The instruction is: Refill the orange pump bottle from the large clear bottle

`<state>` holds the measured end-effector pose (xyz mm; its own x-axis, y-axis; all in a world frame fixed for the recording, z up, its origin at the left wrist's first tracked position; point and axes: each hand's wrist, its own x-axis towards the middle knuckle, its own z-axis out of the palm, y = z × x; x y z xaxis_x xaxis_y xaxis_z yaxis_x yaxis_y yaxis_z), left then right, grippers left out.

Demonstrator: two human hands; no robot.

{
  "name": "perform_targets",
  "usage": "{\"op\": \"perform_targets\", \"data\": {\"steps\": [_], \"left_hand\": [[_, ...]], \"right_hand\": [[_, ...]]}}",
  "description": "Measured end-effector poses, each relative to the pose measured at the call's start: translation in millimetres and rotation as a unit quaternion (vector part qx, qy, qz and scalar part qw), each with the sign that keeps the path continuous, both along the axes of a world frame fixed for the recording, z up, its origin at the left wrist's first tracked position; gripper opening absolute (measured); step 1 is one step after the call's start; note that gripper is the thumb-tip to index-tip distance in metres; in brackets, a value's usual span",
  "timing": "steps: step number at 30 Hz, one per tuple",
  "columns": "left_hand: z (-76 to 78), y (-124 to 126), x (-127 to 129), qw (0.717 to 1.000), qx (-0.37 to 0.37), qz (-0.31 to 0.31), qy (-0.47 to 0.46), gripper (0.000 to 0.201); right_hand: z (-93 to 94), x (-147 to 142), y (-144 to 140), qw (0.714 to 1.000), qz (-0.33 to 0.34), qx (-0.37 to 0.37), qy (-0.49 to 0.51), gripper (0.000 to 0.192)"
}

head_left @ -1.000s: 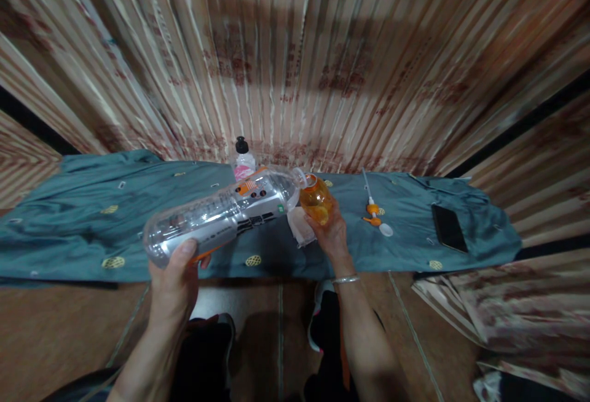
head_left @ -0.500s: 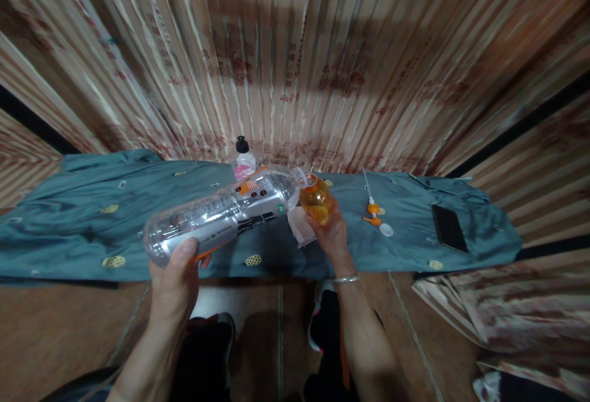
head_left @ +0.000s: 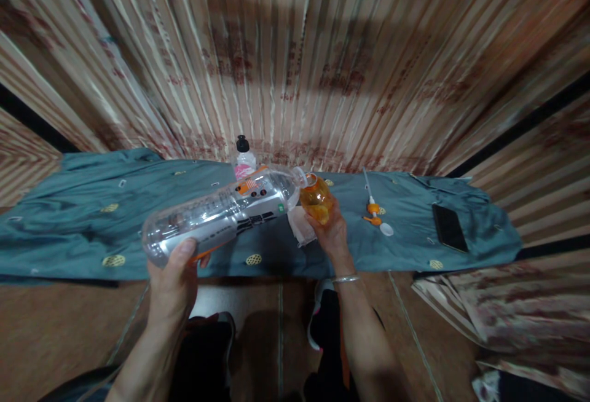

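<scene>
My left hand [head_left: 177, 273] is wrapped round the lower end of a large clear plastic bottle [head_left: 221, 214] with a silver and orange label. The bottle lies tilted, its open neck pointing right. That mouth meets the open top of a small amber bottle [head_left: 317, 196], which my right hand [head_left: 334, 230] grips from the side, leaning towards the large one. Whether liquid is flowing between the two, I cannot make out. An orange pump top [head_left: 373, 210] with a clear tube lies to the right, beside a small white cap [head_left: 386, 230].
A green patterned cloth [head_left: 138, 205] covers the narrow bench. Behind the large bottle stands a black-capped bottle [head_left: 245, 159] with pink on it. A pale folded piece [head_left: 302, 228] lies under my hands. At right rests a black phone [head_left: 449, 228]. A striped curtain [head_left: 286, 51] hangs behind.
Almost nothing differs. The large bottle's lower end and my left hand have shifted very slightly left; both mouths stay together.
</scene>
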<state>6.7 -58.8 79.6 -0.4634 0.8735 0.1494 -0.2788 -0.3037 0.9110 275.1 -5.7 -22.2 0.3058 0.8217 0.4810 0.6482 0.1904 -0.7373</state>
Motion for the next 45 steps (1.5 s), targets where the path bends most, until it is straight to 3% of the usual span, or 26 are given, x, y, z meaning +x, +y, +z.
{"op": "perform_targets", "data": {"steps": [24,31,45], "left_hand": [[1.9,-1.1,1.1,1.000,0.001,0.005,-0.001,0.066],[1.7,-0.8,1.2,1.000,0.008,-0.001,0.003,0.069],[2.5,-1.2,0.6,1.000,0.013,-0.006,0.008,0.074]], "right_hand": [[1.9,-0.3,-1.1,1.000,-0.003,-0.024,0.015,0.071],[4.4,-0.5,-1.9,1.000,0.005,-0.011,0.017,0.062],[-2.1,1.0,0.7,1.000,-0.004,-0.016,0.014,0.070]]}}
